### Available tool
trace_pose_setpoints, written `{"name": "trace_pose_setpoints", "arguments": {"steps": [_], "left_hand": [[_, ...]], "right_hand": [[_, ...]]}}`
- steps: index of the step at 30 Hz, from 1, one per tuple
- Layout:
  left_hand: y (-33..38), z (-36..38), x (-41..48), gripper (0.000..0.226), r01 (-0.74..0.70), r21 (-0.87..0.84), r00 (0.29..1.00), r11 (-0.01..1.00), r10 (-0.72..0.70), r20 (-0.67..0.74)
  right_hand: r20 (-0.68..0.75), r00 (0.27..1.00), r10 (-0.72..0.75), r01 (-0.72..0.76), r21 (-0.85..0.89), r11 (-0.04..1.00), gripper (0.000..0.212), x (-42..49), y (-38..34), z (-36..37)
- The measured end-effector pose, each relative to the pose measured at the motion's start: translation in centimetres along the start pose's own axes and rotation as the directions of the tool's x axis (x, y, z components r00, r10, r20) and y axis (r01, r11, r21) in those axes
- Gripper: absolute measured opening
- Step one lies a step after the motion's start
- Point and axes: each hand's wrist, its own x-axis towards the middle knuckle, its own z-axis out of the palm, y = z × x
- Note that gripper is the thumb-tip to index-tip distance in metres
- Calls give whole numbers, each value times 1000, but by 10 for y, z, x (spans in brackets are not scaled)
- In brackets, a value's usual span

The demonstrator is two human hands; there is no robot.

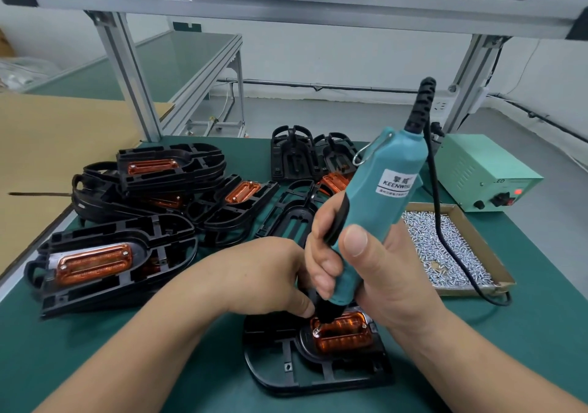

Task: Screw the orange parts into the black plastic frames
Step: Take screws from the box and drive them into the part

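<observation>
Two hands worked one screw at the near edge of the tabletop (pixel 159 365).

The right hand (pixel 366 269) was wrapped tight round the driver (pixel 378 202), its bit down on the left end of the orange part (pixel 345 333) seated in the frame (pixel 318 371). The left hand (pixel 270 279) was curled at the bit, fingertips pinched beside it; what they held I couldn't tell. Best, I'd say, to keep the driver plumb and press lightly so the screw didn't strip the plastic.

Bright even light, wide-angle edge warp.
</observation>
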Motion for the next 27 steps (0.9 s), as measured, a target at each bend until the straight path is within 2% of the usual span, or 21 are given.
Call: {"name": "trace_pose_setpoints", "arguments": {"steps": [10,12,17,22,27], "left_hand": [[2,1,-1,18,8,3,1000,1000,-8,-17],[2,2,-1,22,4,4,1000,1000,-4,-19],[0,4,-1,12,-22,-21,999,1000,21,-25],[0,4,1,15,-36,11,999,999,36,-17],[-2,6,5,18,-32,43,998,999,34,-57]], "right_hand": [[69,998,1,4,-70,998,51,2,4,-3],[92,996,11,-4,-80,997,48,2,7,-5],[152,988,18,-1,-108,994,38,2,10,-11],[151,988,30,-20,-66,998,37,1,8,-16],[150,989,-5,-9,92,996,42,0,5,-16]]}}
